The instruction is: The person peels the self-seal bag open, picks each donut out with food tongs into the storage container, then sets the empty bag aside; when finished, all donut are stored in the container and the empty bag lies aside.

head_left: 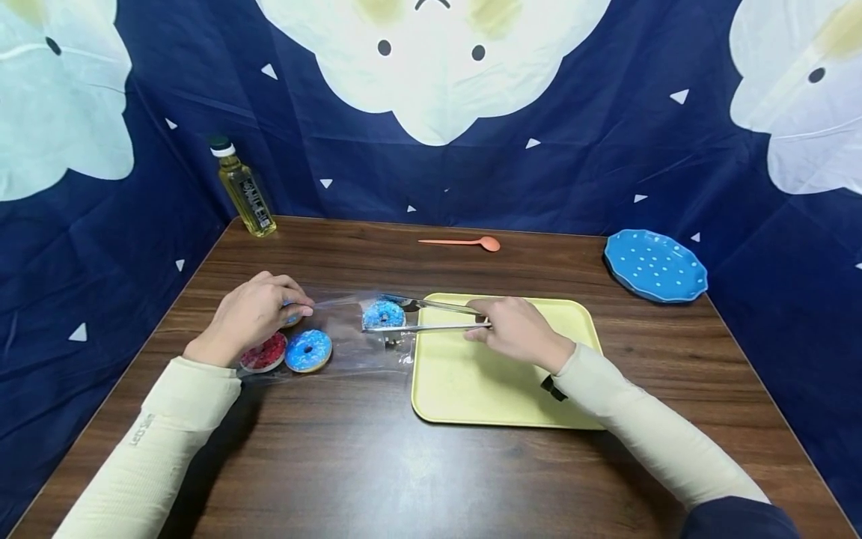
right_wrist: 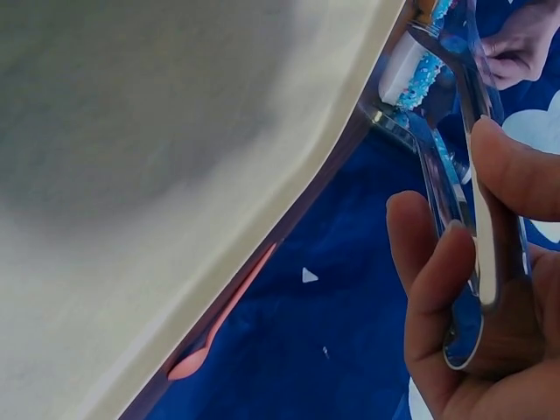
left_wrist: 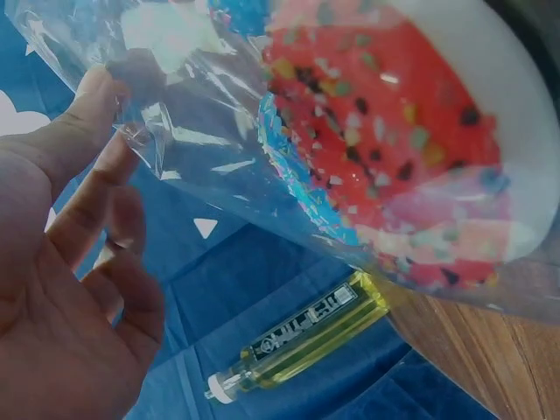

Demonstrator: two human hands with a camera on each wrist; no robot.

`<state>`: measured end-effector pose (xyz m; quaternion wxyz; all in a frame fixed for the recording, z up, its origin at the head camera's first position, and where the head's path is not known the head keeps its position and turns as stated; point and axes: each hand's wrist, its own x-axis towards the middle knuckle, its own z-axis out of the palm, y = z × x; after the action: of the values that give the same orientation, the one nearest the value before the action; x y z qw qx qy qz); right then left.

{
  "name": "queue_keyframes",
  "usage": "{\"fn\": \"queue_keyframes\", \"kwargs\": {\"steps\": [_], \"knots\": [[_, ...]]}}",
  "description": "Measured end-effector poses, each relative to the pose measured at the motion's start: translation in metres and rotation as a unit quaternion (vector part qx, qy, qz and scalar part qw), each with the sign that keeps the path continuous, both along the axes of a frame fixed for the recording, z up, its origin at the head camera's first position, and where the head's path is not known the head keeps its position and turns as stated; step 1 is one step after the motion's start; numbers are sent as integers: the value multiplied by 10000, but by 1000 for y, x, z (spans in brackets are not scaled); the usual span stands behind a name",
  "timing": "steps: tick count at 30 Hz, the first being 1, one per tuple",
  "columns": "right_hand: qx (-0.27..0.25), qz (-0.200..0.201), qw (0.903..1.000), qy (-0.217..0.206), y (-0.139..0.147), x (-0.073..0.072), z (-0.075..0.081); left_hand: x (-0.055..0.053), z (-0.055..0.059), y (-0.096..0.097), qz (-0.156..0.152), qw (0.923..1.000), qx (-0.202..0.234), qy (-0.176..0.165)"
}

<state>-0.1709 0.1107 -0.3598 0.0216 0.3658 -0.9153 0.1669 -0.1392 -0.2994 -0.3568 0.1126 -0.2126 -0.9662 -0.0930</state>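
Observation:
My left hand (head_left: 252,314) pinches the edge of a clear plastic bag (head_left: 346,348) between thumb and fingertip, as the left wrist view shows. In the bag lie a red sprinkled donut (head_left: 265,353), a blue donut (head_left: 308,350) and another blue one (head_left: 291,314) partly covered by the hand. My right hand (head_left: 515,329) grips metal tongs (head_left: 447,326) over the tray. Their arms reach into the bag's right end, on either side of a blue sprinkled donut (head_left: 383,314). Whether the tips press on that donut, I cannot tell.
A yellow tray (head_left: 485,397) is under the right hand, beside the bag. An orange spoon (head_left: 488,243) lies behind it near the back edge. At the back left stands an oil bottle (head_left: 248,195); blue dotted plates (head_left: 656,266) sit at the back right.

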Motion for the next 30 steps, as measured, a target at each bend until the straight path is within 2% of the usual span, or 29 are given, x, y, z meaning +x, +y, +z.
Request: {"fn": "queue_keyframes", "kwargs": {"steps": [2, 8, 11, 16, 22, 30], "knots": [[18, -54, 10000, -21, 4, 1, 0, 0, 0, 0, -29, 10000, 20, -14], [79, -196, 9998, -60, 18, 6, -1, 2, -1, -1, 21, 9985, 251, -481], [49, -244, 9997, -47, 25, 9, -2, 3, -1, -1, 35, 9977, 348, -575], [-60, -385, 9992, 0, 37, 13, -3, 3, -1, -2, 147, 9968, 480, -622], [-140, -412, 9990, 99, 49, 18, -5, 1, -3, -1, 112, 9963, 579, -628], [-135, -494, 9984, 254, 64, 24, -4, -1, -3, -1, 98, 9971, 513, -552]]}}
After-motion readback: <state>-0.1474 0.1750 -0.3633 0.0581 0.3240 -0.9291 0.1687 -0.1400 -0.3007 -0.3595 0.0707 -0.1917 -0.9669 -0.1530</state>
